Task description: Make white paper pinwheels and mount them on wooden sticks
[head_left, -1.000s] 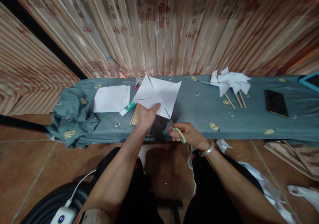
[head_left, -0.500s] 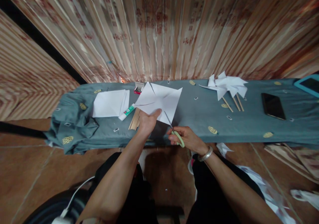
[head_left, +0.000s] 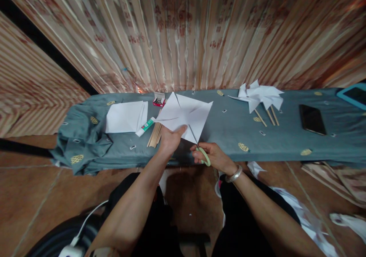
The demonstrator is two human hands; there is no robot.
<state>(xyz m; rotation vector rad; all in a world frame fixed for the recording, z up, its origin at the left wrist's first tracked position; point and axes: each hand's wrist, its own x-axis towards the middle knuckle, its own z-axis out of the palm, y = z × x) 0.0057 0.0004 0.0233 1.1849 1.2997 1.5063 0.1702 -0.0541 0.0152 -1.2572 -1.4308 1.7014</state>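
Note:
My left hand [head_left: 172, 138] grips a square sheet of white paper [head_left: 185, 110] by its near edge, thumb on top and the other fingers hidden beneath. Slits run inward from the sheet's corners. In my right hand [head_left: 213, 156] are scissors with light green handles [head_left: 205, 157], their blades lying at the sheet's near corner along a slit. Just left of the sheet lie a bundle of wooden sticks [head_left: 154, 135], a glue stick [head_left: 145, 126] and a small red box [head_left: 159, 100] with its lid up.
A stack of white paper [head_left: 126, 117] lies left on the cloth-covered bench [head_left: 228, 135]. To the right are several paper pinwheels on sticks [head_left: 263, 97], a black phone [head_left: 312, 119] and a blue-framed device [head_left: 354, 95]. A curtain [head_left: 183, 36] hangs behind; paper scraps [head_left: 303, 219] lie on the floor.
The paper has shifted very slightly right in my left hand, and the view has moved a little. My right hand still has the scissors at the same corner.

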